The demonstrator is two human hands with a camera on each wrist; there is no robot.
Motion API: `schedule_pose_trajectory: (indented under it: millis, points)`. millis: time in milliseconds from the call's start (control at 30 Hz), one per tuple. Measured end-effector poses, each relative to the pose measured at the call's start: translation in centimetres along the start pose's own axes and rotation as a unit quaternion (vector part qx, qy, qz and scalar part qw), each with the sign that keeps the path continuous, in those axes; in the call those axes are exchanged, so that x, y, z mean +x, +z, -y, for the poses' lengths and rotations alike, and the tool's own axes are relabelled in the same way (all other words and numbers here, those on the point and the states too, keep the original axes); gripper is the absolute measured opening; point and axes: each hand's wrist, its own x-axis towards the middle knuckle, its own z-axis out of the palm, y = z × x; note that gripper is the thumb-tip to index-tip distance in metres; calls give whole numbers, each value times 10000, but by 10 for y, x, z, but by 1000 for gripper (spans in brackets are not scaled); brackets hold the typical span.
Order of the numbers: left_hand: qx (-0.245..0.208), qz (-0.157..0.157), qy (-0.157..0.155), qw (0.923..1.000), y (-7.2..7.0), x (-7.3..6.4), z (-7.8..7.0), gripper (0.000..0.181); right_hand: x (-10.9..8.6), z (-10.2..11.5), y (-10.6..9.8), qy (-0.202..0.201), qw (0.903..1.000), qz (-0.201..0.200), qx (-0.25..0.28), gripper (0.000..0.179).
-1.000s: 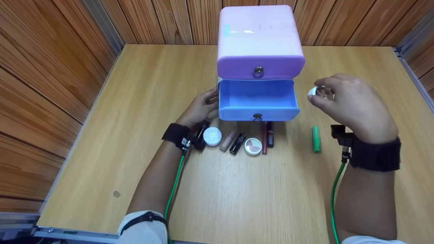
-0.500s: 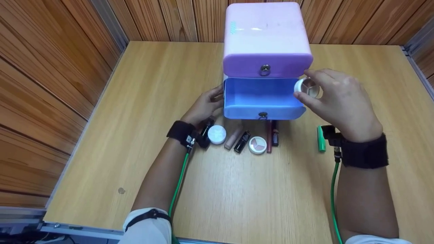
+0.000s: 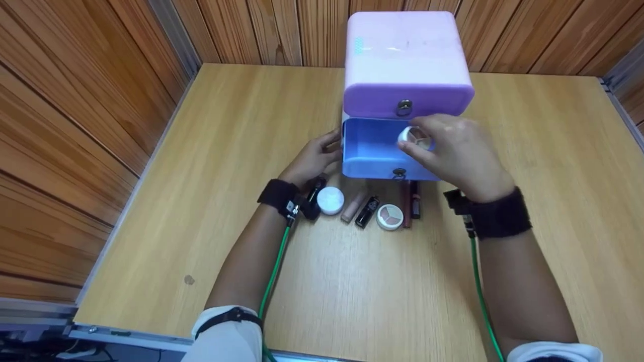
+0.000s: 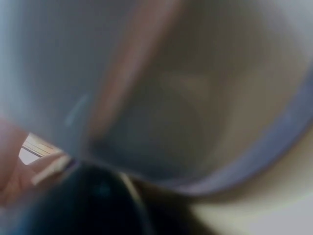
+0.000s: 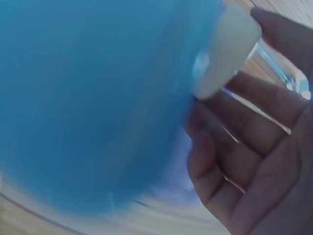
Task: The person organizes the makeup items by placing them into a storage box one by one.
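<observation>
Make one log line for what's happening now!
right hand: pinches round palette | blue drawer: open, palette at opening | left hand: at drawer's side

A wood counter (image 3: 251,115) lies under the hands (image 3: 311,160), light (image 3: 347,271) glossing its near part. Beyond them stands a plank back wall (image 3: 324,32); left of them, a plank side wall (image 3: 75,95) meets a metal post (image 3: 175,35).
</observation>
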Motion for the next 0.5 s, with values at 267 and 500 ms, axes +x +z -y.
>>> schedule_pose_trajectory:
  millis: [267, 500]
  points:
    - [-28, -7, -120, 9999, 4, 2, -3, 59, 31, 25, 27, 760, 9966, 60, -312, 43]
    - [-1, -10, -146, 9999, 2, -1, 1, 58, 47, 37, 46, 1344, 9861, 930, -303, 41]
